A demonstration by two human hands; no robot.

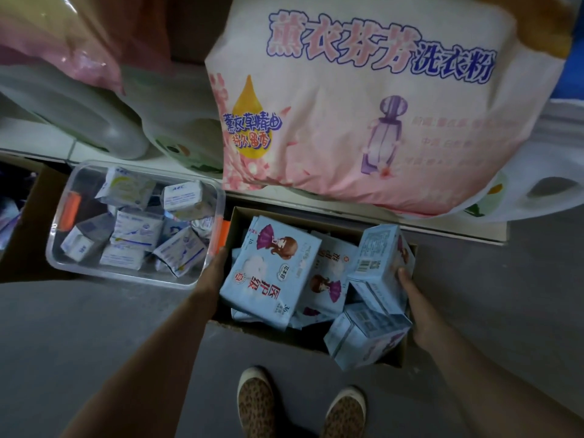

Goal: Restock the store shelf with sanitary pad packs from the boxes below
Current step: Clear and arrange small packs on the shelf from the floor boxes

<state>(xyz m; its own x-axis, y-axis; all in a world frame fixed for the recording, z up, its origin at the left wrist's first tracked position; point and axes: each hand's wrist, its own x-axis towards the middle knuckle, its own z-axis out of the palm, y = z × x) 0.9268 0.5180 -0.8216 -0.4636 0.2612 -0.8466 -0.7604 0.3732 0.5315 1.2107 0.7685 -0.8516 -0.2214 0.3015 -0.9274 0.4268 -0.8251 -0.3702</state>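
My left hand [212, 273] and right hand [417, 306] reach down the sides of the brown cardboard box [403, 352] of pale blue sanitary pad packs [271, 273]; their grip is hidden. I judge I'm fetching stock; next comes lifting packs. Beyond, a clear plastic tub [60, 267] and an overhanging pink detergent bag [363, 105] crowd the shelf edge.

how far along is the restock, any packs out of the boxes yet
Nothing visibly done: no pad packs show on the shelf edge, which holds a big pink bag. In hand: both hands reach into the cardboard box, the left hand at a large blue pack, the right hand against an upright blue pack; neither is clear of the box. Left: that box and the clear bin both look full.
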